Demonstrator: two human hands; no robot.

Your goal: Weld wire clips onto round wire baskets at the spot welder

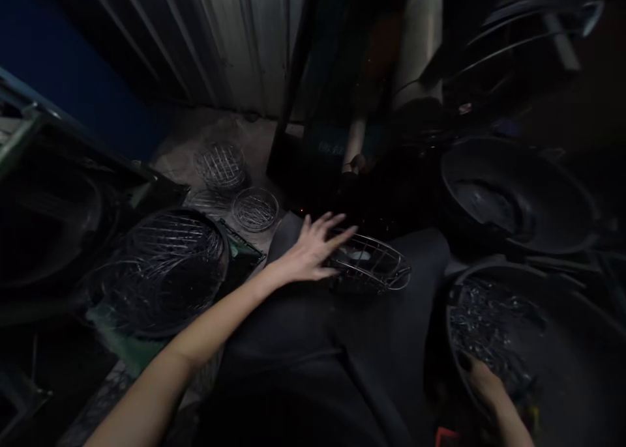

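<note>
A small oval wire basket sits between my knees, at the front of my dark-clothed lap. My left hand reaches over its left end, fingers spread and stretched out. Whether the fingertips touch the wire I cannot tell. My right hand is down at the left rim of a round dark tub, by a heap of small shiny metal pieces. Blur and shadow hide its fingers.
Left of me a round basin holds many wire grids. Round wire grids and a smaller wire ring piece lie on the floor. Another dark tub stands at right. A dark machine with a pale pipe is ahead.
</note>
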